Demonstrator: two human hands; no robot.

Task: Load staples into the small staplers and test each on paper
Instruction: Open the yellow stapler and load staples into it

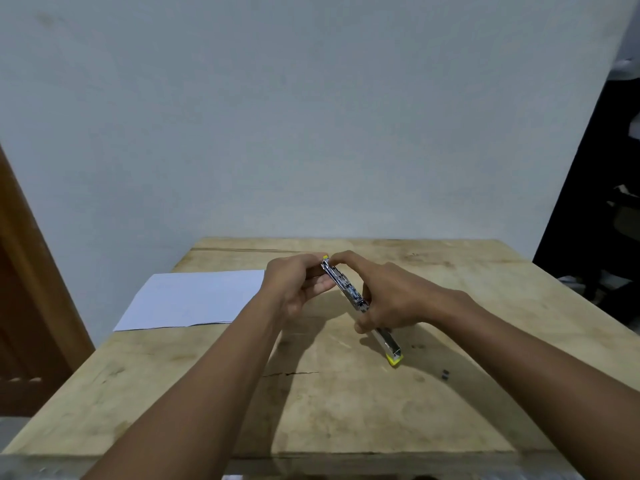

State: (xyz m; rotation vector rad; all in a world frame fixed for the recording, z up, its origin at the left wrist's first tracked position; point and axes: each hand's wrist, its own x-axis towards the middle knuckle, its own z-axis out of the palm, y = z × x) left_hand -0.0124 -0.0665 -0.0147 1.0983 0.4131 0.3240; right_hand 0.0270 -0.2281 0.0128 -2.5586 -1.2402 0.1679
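A small metal stapler (349, 292) with yellow ends is swung open into one long line above the wooden table (329, 403). My left hand (294, 285) pinches its far yellow end. My right hand (388, 296) is curled round its middle, and its index finger reaches to the far end. The near yellow tip (394, 358) points down at the table. A white sheet of paper (194, 299) lies flat at the left. A small dark strip of staples (445, 374) lies on the table at the right.
A pale wall stands right behind the table. A brown wooden door frame (31, 289) is at the left. Dark furniture and clutter (609, 237) fill the right side. A thin crack (291, 373) runs across the tabletop.
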